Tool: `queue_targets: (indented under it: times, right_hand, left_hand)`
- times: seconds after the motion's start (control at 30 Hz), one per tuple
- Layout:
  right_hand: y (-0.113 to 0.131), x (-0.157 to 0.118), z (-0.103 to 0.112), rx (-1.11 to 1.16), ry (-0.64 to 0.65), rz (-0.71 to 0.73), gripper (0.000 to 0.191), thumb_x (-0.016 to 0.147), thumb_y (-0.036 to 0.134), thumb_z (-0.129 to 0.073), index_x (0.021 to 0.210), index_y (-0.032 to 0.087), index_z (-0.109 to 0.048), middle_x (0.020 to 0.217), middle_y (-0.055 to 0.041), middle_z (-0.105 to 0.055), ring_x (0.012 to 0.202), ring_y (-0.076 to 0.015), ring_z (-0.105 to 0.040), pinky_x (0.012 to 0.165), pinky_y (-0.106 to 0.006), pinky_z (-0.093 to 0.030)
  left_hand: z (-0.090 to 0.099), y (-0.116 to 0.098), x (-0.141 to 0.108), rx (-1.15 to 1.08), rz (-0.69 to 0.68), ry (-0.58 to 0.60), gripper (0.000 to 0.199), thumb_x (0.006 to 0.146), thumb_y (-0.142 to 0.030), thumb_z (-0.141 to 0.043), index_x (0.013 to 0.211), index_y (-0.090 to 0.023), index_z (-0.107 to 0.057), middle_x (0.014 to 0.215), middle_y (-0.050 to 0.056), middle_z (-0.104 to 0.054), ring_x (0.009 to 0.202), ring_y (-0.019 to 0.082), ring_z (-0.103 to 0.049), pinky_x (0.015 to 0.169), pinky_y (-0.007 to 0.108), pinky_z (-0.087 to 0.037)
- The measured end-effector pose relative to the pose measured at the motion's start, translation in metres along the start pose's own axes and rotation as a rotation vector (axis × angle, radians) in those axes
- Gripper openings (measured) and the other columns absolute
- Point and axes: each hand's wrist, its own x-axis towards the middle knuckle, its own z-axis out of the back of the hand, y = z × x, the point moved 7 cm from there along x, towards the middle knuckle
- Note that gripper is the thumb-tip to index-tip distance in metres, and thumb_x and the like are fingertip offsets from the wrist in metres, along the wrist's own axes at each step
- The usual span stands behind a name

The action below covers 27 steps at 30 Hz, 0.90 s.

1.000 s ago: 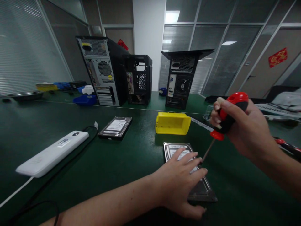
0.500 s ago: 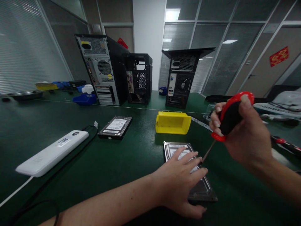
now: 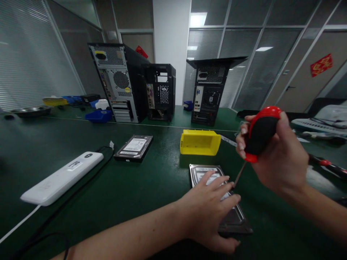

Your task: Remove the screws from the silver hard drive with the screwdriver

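A silver hard drive [image 3: 237, 216] lies on the green tabletop in front of me, with a white label on its upper face. Across it rests my left hand [image 3: 208, 211], fingers spread and stretched out, covering much of the label. My right hand [image 3: 282, 162] is wrapped around the red and black handle of a screwdriver [image 3: 262, 131]. Its thin shaft slants down to the drive's right edge, beside my left fingertips. Exactly what the tip touches is too small to tell.
Just beyond the drive a yellow bin [image 3: 200, 143] lies with its opening facing me. Left are a second hard drive [image 3: 134, 148] and a white power strip [image 3: 63, 177] with cables. Computer cases [image 3: 119, 83] stand at the back. Another red-black tool [image 3: 328, 164] lies far right.
The screwdriver handle has shifted left and turned a little in my right hand, its tip staying by the drive's edge. My left hand keeps its place on the drive.
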Motion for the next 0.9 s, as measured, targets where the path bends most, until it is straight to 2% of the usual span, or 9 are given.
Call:
queue_targets:
  times: [0.1, 0.17, 0.27, 0.4, 0.5, 0.57, 0.7, 0.77, 0.9]
  right_hand:
    - [-0.001, 0.001, -0.004, 0.014, 0.038, -0.005, 0.033, 0.083, 0.051, -0.044, 0.093, 0.021, -0.056, 0.067, 0.0005, -0.045, 0.045, -0.0094, -0.040, 0.035, -0.021, -0.029]
    - [-0.002, 0.001, -0.007, -0.019, 0.051, 0.002, 0.024, 0.080, 0.047, -0.053, 0.082, 0.023, -0.052, 0.062, 0.0025, -0.043, 0.042, -0.0084, -0.036, 0.033, -0.020, -0.025]
    - [-0.001, -0.001, -0.009, -0.061, 0.075, 0.025, 0.024, 0.080, 0.042, -0.056, 0.071, 0.021, -0.049, 0.060, 0.0027, -0.043, 0.040, -0.0078, -0.036, 0.034, -0.021, -0.025]
    - [0.000, -0.004, -0.008, -0.039, 0.073, 0.024, 0.037, 0.085, 0.051, -0.040, 0.085, 0.018, -0.058, 0.066, -0.0015, -0.048, 0.048, -0.0115, -0.045, 0.039, -0.024, -0.033]
    - [0.003, -0.005, -0.008, -0.039, 0.089, 0.035, 0.045, 0.086, 0.055, -0.033, 0.089, 0.018, -0.059, 0.060, -0.0004, -0.046, 0.043, -0.0115, -0.042, 0.038, -0.026, -0.030]
    - [0.004, -0.004, -0.010, -0.020, 0.096, 0.044, 0.039, 0.084, 0.056, -0.036, 0.089, 0.022, -0.056, 0.057, 0.0021, -0.043, 0.038, -0.0105, -0.037, 0.035, -0.025, -0.026]
    - [0.000, -0.004, -0.012, -0.039, 0.114, 0.035, 0.027, 0.080, 0.047, -0.053, 0.070, 0.022, -0.049, 0.058, 0.0030, -0.043, 0.038, -0.0082, -0.036, 0.035, -0.024, -0.024]
    - [-0.001, -0.004, -0.010, -0.039, 0.109, 0.029, 0.028, 0.081, 0.048, -0.052, 0.073, 0.021, -0.052, 0.062, 0.0015, -0.045, 0.042, -0.0093, -0.040, 0.036, -0.024, -0.028]
    - [-0.002, -0.004, -0.010, -0.013, 0.137, 0.001, 0.042, 0.086, 0.054, -0.036, 0.089, 0.020, -0.060, 0.066, -0.0018, -0.047, 0.048, -0.0121, -0.045, 0.040, -0.025, -0.034]
  left_hand:
    - [0.000, 0.000, 0.000, -0.001, 0.009, 0.002, 0.074, 0.076, -0.055, -0.053, 0.132, -0.008, -0.040, 0.139, 0.018, -0.041, 0.134, 0.031, -0.026, 0.111, 0.045, -0.007]
    - [0.000, -0.001, -0.001, 0.000, 0.007, 0.008, 0.074, 0.077, -0.055, -0.052, 0.132, -0.008, -0.040, 0.139, 0.018, -0.041, 0.134, 0.031, -0.026, 0.111, 0.044, -0.008]
    - [0.000, -0.002, -0.001, 0.001, -0.004, 0.011, 0.074, 0.077, -0.056, -0.052, 0.132, -0.007, -0.039, 0.139, 0.018, -0.041, 0.134, 0.031, -0.026, 0.111, 0.044, -0.008]
    - [0.001, -0.001, 0.000, 0.005, 0.002, 0.004, 0.074, 0.076, -0.056, -0.052, 0.132, -0.008, -0.040, 0.139, 0.017, -0.042, 0.133, 0.030, -0.027, 0.111, 0.043, -0.008]
    - [0.001, 0.000, 0.000, 0.008, 0.003, 0.002, 0.074, 0.077, -0.056, -0.052, 0.132, -0.008, -0.040, 0.139, 0.017, -0.042, 0.133, 0.030, -0.027, 0.111, 0.043, -0.007]
    - [0.001, 0.000, 0.000, 0.009, 0.000, 0.007, 0.074, 0.076, -0.056, -0.052, 0.132, -0.008, -0.040, 0.139, 0.017, -0.041, 0.133, 0.030, -0.027, 0.111, 0.043, -0.008]
    - [0.001, -0.001, 0.000, 0.012, -0.006, 0.012, 0.074, 0.077, -0.056, -0.051, 0.132, -0.008, -0.039, 0.140, 0.018, -0.041, 0.134, 0.031, -0.027, 0.111, 0.044, -0.008]
    - [0.001, -0.001, 0.000, 0.013, -0.005, 0.013, 0.074, 0.077, -0.056, -0.052, 0.132, -0.008, -0.039, 0.139, 0.017, -0.041, 0.134, 0.030, -0.027, 0.111, 0.044, -0.008]
    - [0.001, -0.001, 0.000, 0.003, -0.005, 0.016, 0.075, 0.077, -0.055, -0.053, 0.132, -0.008, -0.039, 0.139, 0.018, -0.042, 0.133, 0.030, -0.027, 0.111, 0.044, -0.008]
